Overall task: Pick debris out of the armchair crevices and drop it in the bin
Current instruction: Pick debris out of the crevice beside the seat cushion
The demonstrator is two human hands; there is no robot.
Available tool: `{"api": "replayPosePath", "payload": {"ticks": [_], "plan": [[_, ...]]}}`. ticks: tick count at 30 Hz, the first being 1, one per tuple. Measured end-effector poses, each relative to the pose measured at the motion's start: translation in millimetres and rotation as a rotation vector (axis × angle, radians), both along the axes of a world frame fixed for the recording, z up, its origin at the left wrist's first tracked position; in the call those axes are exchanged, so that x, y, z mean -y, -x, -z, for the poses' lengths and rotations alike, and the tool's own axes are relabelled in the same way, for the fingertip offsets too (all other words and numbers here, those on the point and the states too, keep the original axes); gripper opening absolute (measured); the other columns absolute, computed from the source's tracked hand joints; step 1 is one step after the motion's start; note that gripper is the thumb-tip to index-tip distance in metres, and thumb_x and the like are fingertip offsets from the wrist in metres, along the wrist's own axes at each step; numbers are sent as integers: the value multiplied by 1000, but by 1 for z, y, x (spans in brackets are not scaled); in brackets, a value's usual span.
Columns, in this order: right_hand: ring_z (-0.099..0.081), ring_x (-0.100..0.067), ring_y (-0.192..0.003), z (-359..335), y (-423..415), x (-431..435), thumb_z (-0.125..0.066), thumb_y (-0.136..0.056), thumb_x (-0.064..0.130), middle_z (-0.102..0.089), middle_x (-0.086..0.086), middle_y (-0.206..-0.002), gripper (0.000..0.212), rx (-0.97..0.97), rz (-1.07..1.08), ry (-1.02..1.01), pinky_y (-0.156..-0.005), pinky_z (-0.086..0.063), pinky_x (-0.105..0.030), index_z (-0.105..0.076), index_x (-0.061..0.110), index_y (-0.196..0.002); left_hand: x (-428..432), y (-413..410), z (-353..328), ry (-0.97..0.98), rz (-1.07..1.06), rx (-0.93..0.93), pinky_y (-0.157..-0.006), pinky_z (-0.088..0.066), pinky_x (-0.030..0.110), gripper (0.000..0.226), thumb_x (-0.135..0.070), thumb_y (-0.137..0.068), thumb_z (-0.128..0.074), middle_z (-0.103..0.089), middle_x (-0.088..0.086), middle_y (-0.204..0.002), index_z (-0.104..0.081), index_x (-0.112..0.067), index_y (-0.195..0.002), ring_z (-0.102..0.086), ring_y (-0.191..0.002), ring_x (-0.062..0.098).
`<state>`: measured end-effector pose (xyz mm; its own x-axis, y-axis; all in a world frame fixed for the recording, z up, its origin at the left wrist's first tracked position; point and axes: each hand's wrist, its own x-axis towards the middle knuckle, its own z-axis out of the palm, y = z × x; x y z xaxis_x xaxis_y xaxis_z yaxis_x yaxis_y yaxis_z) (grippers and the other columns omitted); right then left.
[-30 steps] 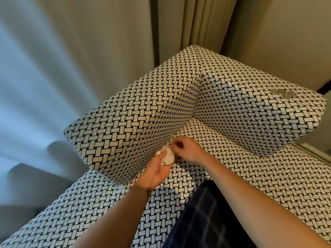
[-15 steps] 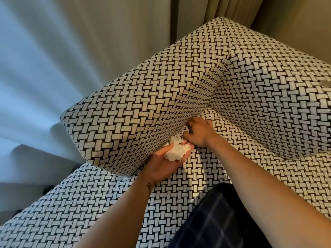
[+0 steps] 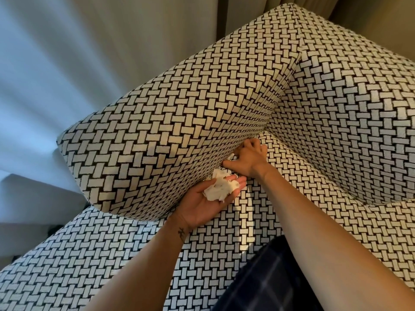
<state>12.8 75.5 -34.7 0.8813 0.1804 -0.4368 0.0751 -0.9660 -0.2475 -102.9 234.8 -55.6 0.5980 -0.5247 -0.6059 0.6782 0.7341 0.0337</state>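
On my feed a pale sheer curtain (image 3: 67, 63) fills the upper left, falling in soft folds with a bluish cast. Beige drapes (image 3: 370, 12) hang along the top right, darker and in narrower pleats. Low on the left sits a pale stepped shape (image 3: 33, 198); I can't tell what it is. Dark plaid cloth (image 3: 280, 283) shows at the bottom edge.

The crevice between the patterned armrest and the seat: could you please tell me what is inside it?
The right hand pushes its fingers in at the opening, with a small white scrap beside them. Anything deeper is covered by the black-and-white woven armrest.
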Motion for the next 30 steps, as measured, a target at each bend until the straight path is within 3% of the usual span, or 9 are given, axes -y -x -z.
{"api": "replayPosePath", "payload": {"ticks": [3, 9, 13, 19, 26, 30], "plan": [[-10, -27, -145, 2, -1, 2, -58, -82, 66, -39, -2, -147, 57, -3, 37, -57, -117, -15, -41, -68, 26, -122, -1, -1, 2, 14, 4, 15, -129, -9, 40, 62, -6, -100, -50, -27, 34, -160, -25, 9, -155, -31, -147, 49], [-10, -30, -145, 3, -2, -8, -50, -80, 74, -35, -4, -151, 59, -21, 10, 72, -115, -16, -46, -72, 24, -103, 0, -1, 0, -17, 17, 74, -127, -14, 45, 61, -2, -96, -60, -28, 33, -160, -35, 14, -149, -31, -148, 47], [-12, -28, -143, 7, 0, -1, -53, -87, 65, -41, -3, -143, 44, 12, 23, -42, -114, -14, -43, -73, 31, -106, -1, -1, -3, -2, 11, 79, -127, -16, 45, 63, -1, -95, -60, -25, 34, -160, -33, 14, -150, -26, -150, 47], [-22, -21, -135, 6, 5, 12, -60, -94, 50, -50, 4, -121, 30, 56, 87, -297, -109, -13, -34, -79, 29, -104, -2, 0, 6, 38, -5, 43, -129, -5, 39, 66, -1, -95, -56, -22, 34, -161, -26, 11, -153, -21, -152, 45], [-28, -15, -137, 6, 14, 18, -65, -94, 47, -56, 10, -127, 27, 96, 165, -438, -106, -11, -30, -80, 27, -103, -3, 0, 14, 182, -43, -80, -129, -8, 44, 56, -11, -103, -40, -21, 36, -160, -27, 14, -152, -18, -152, 46], [-28, -12, -142, -1, 27, 18, -67, -94, 44, -55, 13, -134, 13, 82, 226, -569, -120, -7, -33, -75, 40, -103, -2, 0, 13, 172, -59, -9, -127, -18, 49, 59, -3, -97, -52, -25, 36, -159, -31, 15, -150, -27, -149, 48]]}}
